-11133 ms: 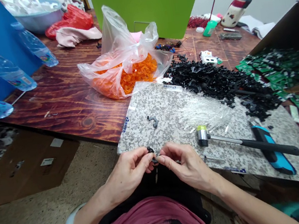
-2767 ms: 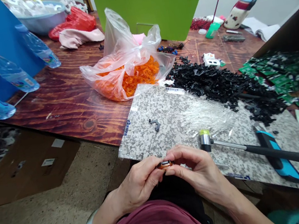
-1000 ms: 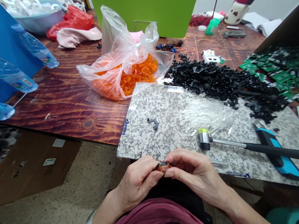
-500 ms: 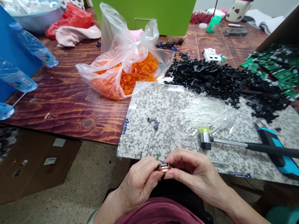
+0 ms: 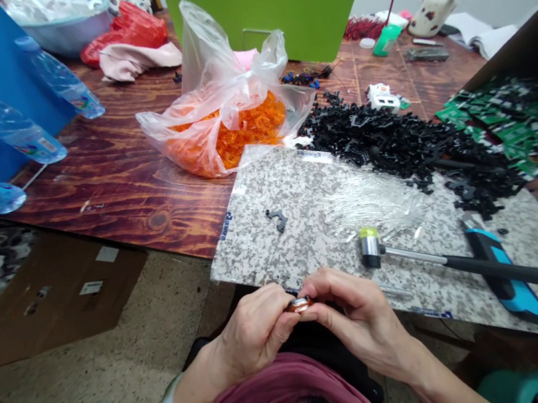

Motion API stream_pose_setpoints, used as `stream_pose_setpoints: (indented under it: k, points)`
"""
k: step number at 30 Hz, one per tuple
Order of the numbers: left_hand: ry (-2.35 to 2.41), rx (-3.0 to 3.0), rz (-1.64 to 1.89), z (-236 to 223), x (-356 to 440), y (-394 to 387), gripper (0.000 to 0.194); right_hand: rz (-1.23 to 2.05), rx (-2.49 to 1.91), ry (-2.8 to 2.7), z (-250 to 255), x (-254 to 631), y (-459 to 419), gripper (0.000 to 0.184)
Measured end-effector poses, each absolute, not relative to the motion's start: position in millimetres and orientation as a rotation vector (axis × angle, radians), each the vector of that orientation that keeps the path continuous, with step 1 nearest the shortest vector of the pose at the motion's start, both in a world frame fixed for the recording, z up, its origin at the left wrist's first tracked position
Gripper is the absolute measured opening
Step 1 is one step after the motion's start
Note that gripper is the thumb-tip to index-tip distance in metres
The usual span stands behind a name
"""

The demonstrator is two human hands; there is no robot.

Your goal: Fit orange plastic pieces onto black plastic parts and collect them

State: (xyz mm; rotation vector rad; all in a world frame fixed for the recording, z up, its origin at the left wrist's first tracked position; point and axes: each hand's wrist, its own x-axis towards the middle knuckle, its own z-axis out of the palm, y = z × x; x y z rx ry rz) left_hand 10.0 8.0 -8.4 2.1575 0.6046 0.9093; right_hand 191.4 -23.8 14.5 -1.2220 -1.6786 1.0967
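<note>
Between my left hand (image 5: 252,330) and my right hand (image 5: 357,316), a small orange and black plastic part (image 5: 299,304) is pinched in the fingertips of both. Its underside is hidden by my fingers. Both hands hover just in front of the near edge of a speckled granite slab (image 5: 257,257) and do not touch it. A single black plastic piece (image 5: 277,220) lies on the slab beyond my hands. Further back sit a heap of black plastic parts (image 5: 392,146) and a clear plastic bag of orange parts (image 5: 238,128).
On the slab's right lie a steel-headed mallet (image 5: 371,247), a blue and black tool (image 5: 506,284) and crumpled clear film (image 5: 370,203). Water bottles (image 5: 9,119) lie on the wooden table (image 5: 119,210) at left. Green circuit boards (image 5: 514,118) fill a cardboard box at right.
Eleven seconds ago my fingers held a small black piece; now they hold the orange and black part. Over the last half second, my hands shifted slightly right, and the view tilted slightly.
</note>
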Motion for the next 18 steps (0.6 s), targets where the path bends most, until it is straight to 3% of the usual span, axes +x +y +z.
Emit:
stream_pose_setpoints:
  k: [12,18]
  points:
    - [0.680,2.209,0.848,-9.1,6.6,12.3,0.039,1.103,-1.207,-1.668,7.2,195.2,-19.2,0.013]
    - [0.642,2.170,0.834,-11.2,4.5,12.8,0.036,1.057,-1.189,-1.691,4.7,197.6,-19.4,0.006]
